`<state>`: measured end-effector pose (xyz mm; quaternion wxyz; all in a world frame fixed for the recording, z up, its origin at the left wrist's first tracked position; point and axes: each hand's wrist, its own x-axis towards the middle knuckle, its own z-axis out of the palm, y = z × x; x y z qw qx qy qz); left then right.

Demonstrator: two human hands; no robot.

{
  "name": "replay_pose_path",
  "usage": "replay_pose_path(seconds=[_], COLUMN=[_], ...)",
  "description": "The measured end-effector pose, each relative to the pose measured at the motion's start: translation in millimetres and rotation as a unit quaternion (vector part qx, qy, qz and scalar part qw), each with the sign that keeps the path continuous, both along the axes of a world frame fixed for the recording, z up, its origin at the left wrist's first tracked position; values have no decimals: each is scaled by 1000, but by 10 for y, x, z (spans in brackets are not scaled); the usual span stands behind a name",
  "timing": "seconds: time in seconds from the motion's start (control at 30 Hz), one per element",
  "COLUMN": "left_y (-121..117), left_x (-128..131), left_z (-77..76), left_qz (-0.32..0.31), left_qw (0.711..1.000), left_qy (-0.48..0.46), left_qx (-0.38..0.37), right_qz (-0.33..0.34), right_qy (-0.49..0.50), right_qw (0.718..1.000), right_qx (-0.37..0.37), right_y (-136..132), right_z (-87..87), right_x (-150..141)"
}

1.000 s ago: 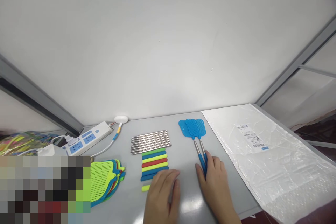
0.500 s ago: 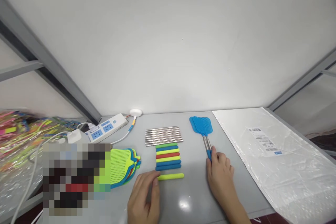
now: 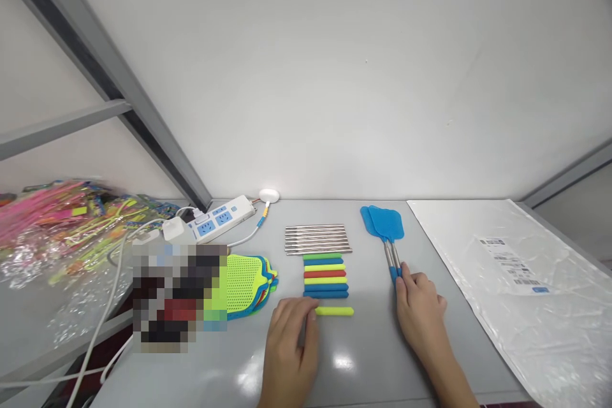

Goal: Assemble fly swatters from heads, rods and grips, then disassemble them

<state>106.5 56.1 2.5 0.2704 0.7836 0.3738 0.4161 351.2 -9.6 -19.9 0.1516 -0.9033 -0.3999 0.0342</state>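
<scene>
My left hand (image 3: 290, 347) is closed at the left end of a yellow handle grip (image 3: 337, 311) lying on the table. Just beyond it, several handle grips (image 3: 325, 274) in green, blue, yellow and red lie stacked in a row. Above these is a row of silver metal rods (image 3: 318, 239). On the right, my right hand (image 3: 421, 306) is closed around the blue handle of a fly swatter (image 3: 386, 223). A second blue swatter (image 3: 367, 220) lies partly under the first, its handle beside it. Yellow, blue and red perforated swatter heads (image 3: 245, 284) are piled left of my left hand.
A white power strip (image 3: 222, 218) with cables and a small white device (image 3: 269, 195) stand at the back left. Farther left lies a heap of plastic-wrapped colourful items (image 3: 81, 223). A white mailing bag (image 3: 478, 229) covers the table's right side. A grey metal frame post (image 3: 157, 121) rises at the left.
The camera view has swung left, so everything sits farther right in the picture. Both hands keep their places on the grip and the swatter handle.
</scene>
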Motion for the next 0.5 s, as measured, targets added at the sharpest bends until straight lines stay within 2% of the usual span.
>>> replay_pose_path(seconds=[0.27, 0.5], left_y=[10, -1], left_x=[4, 16], left_z=[6, 12], left_qz=[-8, -6], left_qw=[1000, 1000], left_qy=[-7, -12], left_qx=[2, -14], right_qz=[31, 44], right_qy=[26, -2], right_qw=[999, 999], right_qx=[-20, -23], right_y=[47, 46], right_z=[121, 82], right_x=[195, 239])
